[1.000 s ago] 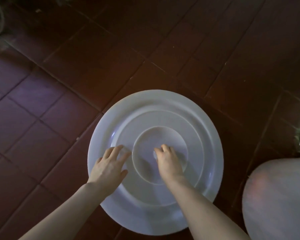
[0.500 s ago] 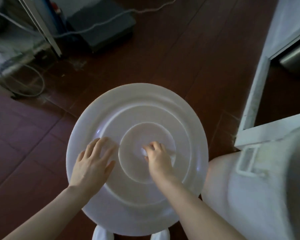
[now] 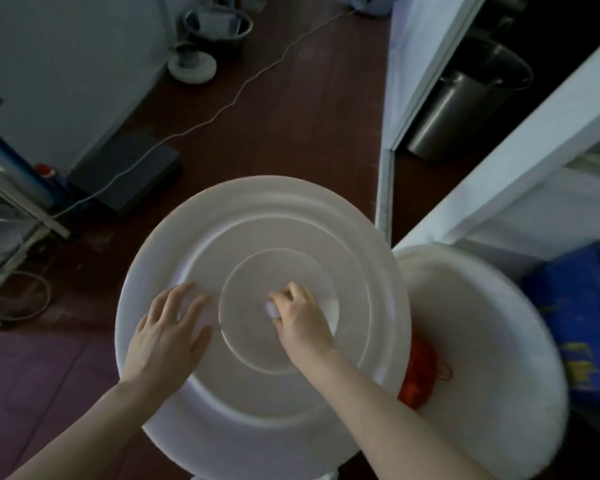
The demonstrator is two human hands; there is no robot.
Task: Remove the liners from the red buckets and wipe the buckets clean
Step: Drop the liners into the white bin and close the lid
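A large round white lid (image 3: 284, 216) with raised rings fills the middle of the view. My left hand (image 3: 168, 332) lies flat on its left side, fingers spread. My right hand (image 3: 302, 318) grips a small white knob at the lid's centre, fingers curled round it. To the right stands a wide white container (image 3: 492, 341), partly under the lid's edge. Inside it lies something red-orange (image 3: 420, 375), mostly hidden by the lid and my right forearm. No red bucket is plainly visible.
Dark red tile floor (image 3: 291, 116) lies all around. A white cable (image 3: 222, 109) runs across it to a dark box (image 3: 125, 171). Metal bowls (image 3: 215, 26) stand at the back, a steel pot (image 3: 461, 112) behind a white door frame (image 3: 385, 188), a blue bag (image 3: 582, 317) at right.
The view has swung up and to the right, bringing the white container, door frame and pots into sight. Both hands keep their places on the lid.
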